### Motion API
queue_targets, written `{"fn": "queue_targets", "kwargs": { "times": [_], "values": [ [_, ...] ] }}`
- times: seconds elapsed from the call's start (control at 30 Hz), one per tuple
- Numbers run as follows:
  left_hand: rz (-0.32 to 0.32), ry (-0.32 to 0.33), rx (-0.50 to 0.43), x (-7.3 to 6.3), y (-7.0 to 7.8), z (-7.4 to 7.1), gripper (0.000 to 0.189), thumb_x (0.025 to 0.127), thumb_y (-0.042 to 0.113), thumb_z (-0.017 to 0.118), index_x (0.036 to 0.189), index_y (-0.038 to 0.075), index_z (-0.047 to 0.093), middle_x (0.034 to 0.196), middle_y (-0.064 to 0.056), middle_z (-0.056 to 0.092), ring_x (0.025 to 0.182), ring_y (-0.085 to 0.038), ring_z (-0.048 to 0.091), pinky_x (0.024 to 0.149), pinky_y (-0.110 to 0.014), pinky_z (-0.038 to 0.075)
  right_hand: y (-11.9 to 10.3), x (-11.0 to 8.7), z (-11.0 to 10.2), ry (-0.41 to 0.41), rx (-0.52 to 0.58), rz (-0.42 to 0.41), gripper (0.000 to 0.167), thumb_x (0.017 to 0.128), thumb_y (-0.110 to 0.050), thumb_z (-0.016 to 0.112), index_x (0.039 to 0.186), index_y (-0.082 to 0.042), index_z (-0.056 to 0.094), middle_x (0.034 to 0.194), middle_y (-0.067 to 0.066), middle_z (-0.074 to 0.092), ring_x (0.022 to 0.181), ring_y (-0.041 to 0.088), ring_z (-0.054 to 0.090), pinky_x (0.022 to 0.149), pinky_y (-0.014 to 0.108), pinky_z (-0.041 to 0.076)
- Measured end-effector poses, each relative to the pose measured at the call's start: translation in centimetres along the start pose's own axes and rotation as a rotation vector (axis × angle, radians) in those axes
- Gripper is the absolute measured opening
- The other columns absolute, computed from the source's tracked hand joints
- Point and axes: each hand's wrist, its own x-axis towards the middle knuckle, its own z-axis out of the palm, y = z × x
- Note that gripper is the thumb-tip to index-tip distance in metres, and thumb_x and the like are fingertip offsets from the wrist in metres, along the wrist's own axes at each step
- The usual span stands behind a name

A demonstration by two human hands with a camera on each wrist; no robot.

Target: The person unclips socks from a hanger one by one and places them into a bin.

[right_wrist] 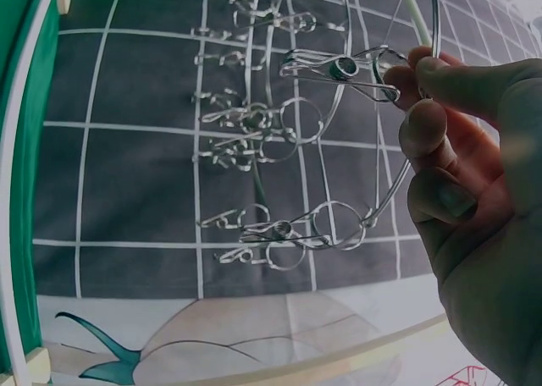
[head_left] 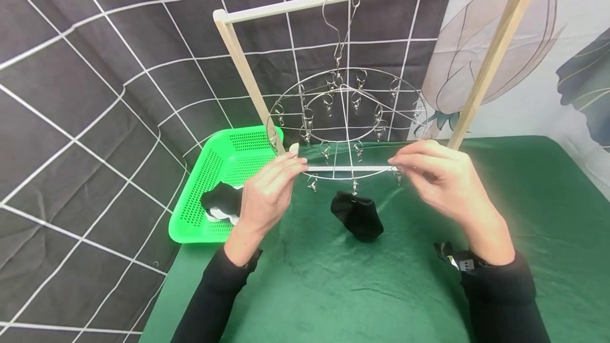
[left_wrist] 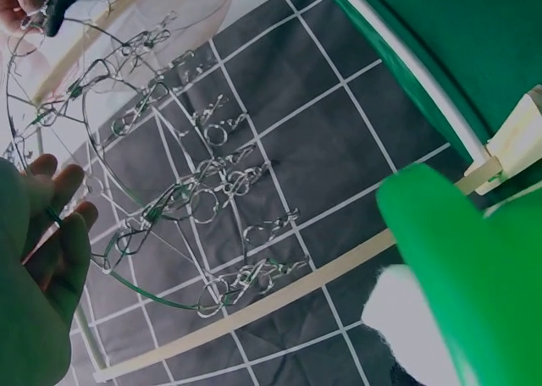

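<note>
A round wire clip hanger (head_left: 345, 179) with two rings and several metal clips (head_left: 312, 183) hangs by its hook from a rack's top bar. My left hand (head_left: 267, 192) pinches the outer ring at its near left. At the near right, the thumb and fingertips of my right hand (head_left: 440, 179) pinch the same ring; the right wrist view shows the wire between them, beside a clip (right_wrist: 343, 68). A small black cloth item, sock-like (head_left: 358, 217), dangles from a front clip between both hands.
The wooden rack has a left post (head_left: 245, 75), a right post (head_left: 495, 57) and a white low bar (head_left: 348, 169). Behind my left hand, a green basket (head_left: 178, 229) holds black and white cloth (head_left: 221, 198). Green cloth (head_left: 333, 290) covers the table; a gridded dark curtain (head_left: 71, 184) hangs behind.
</note>
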Motion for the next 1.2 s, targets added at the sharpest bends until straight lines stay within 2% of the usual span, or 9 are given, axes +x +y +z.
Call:
{"fn": "queue_targets", "kwargs": {
  "times": [0.13,0.27,0.43,0.57,0.73,0.83,0.93,1.03,1.2],
  "values": [
    [-0.023,-0.010,-0.005,-0.2,0.2,-0.2,0.027,0.090,0.001,0.057,0.113,0.007,0.068,0.116,-0.006,0.068,0.111,-0.023,0.062,0.091,-0.034,0.050,0.4,-0.5,0.4,-0.008,-0.020,-0.011,0.019,0.074,0.005,0.067,0.086,-0.006,0.076,0.083,0.004,0.070,0.075,0.014,0.059,0.067,0.013,0.041],
    [-0.005,0.084,-0.061,-0.3,1.0,-0.4,0.034,0.084,-0.001,0.053,0.116,0.001,0.064,0.119,-0.011,0.066,0.111,-0.024,0.062,0.087,-0.036,0.052,0.7,-0.8,0.6,-0.024,-0.028,-0.011,0.018,0.074,0.003,0.069,0.088,-0.007,0.076,0.084,0.003,0.071,0.076,0.014,0.056,0.068,0.020,0.038],
    [0.186,0.251,-0.101,-0.9,1.8,-0.5,0.016,0.078,0.005,0.057,0.088,-0.003,0.066,0.090,-0.013,0.070,0.083,-0.024,0.069,0.072,-0.034,0.056,0.5,-0.9,0.9,-0.030,-0.025,-0.016,0.018,0.075,0.002,0.069,0.090,-0.006,0.076,0.084,0.003,0.071,0.076,0.017,0.057,0.072,0.028,0.036],
    [0.204,0.202,-0.125,-2.3,1.6,-0.3,0.016,0.083,0.015,0.059,0.071,0.006,0.064,0.069,-0.002,0.065,0.059,-0.014,0.063,0.053,-0.027,0.052,0.3,-0.8,1.1,-0.036,-0.035,-0.023,0.018,0.076,0.000,0.069,0.090,-0.007,0.076,0.084,0.002,0.071,0.074,0.017,0.059,0.073,0.032,0.034],
    [-0.002,-0.131,-0.202,-5.5,1.3,1.6,0.023,0.087,0.035,0.062,0.077,0.014,0.067,0.071,0.007,0.065,0.061,-0.007,0.061,0.056,-0.022,0.050,0.0,-0.7,1.3,-0.038,-0.035,-0.043,0.017,0.076,-0.003,0.070,0.090,-0.007,0.076,0.085,0.001,0.071,0.069,0.014,0.061,0.072,0.034,0.029],
    [-0.250,-0.380,-0.250,-7.0,1.3,3.0,0.037,0.085,0.051,0.063,0.102,0.019,0.068,0.094,0.009,0.069,0.083,-0.004,0.065,0.073,-0.022,0.052,-0.1,-0.6,1.4,-0.041,-0.035,-0.051,0.016,0.076,-0.003,0.069,0.090,-0.007,0.076,0.085,0.001,0.071,0.068,0.014,0.062,0.072,0.034,0.029],
    [-0.519,-0.563,-0.388,-7.8,1.4,4.2,0.058,0.082,0.057,0.066,0.129,0.025,0.055,0.117,0.010,0.064,0.087,-0.006,0.065,0.069,-0.024,0.052,-0.3,-0.6,1.4,-0.060,-0.038,-0.041,0.017,0.076,-0.002,0.069,0.091,-0.007,0.076,0.085,0.001,0.071,0.070,0.013,0.064,0.077,0.034,0.033],
    [-0.692,-0.582,-0.595,-8.1,1.8,5.4,0.067,0.081,0.046,0.072,0.139,0.030,0.044,0.122,0.008,0.061,0.067,-0.011,0.062,0.054,-0.026,0.050,-0.3,-0.7,1.4,-0.073,-0.046,-0.035,0.019,0.074,0.000,0.071,0.091,-0.007,0.076,0.085,0.001,0.071,0.070,0.014,0.065,0.079,0.037,0.034],
    [-0.761,-0.375,-0.819,-7.8,3.0,6.9,0.049,0.082,0.017,0.076,0.127,0.021,0.059,0.096,-0.001,0.068,0.047,-0.013,0.046,0.042,-0.026,0.041,-0.1,-0.8,1.5,-0.092,-0.063,-0.034,0.018,0.077,-0.002,0.069,0.093,-0.007,0.076,0.088,0.000,0.071,0.075,0.014,0.066,0.076,0.026,0.046]
  ]
}}
